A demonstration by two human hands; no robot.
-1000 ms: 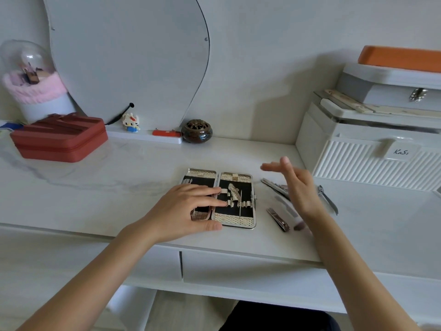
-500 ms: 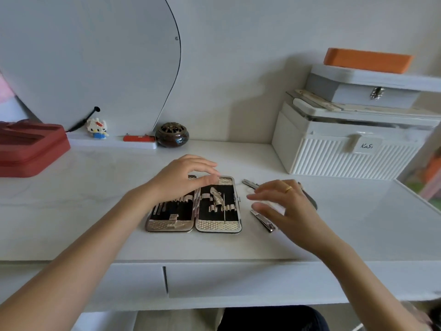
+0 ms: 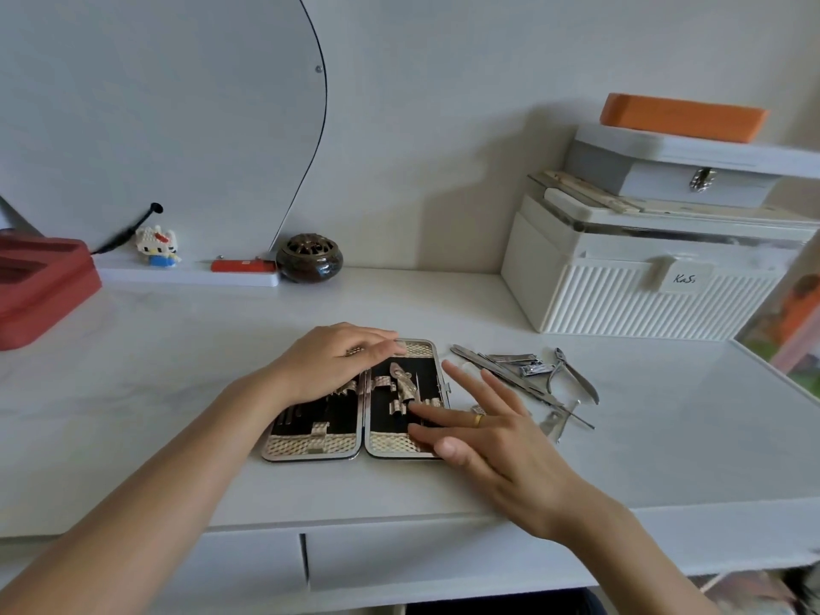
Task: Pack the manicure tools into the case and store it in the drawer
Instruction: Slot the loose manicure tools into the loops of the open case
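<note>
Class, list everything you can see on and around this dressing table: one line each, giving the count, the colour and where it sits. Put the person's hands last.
manicure case: one, black lining with silver trim, open flat at the table's front middle
loose manicure tools: several, silver, right of the case
storage box: one, white ribbed, back right
grey box: one, on the white box
orange block: one, on the grey box
incense pot: one, dark brown, by the wall
toy figure: one, white, on the mirror's base
red tray: one, far left
left hand: flat on the case's left half
right hand: fingers spread over the right half
</note>
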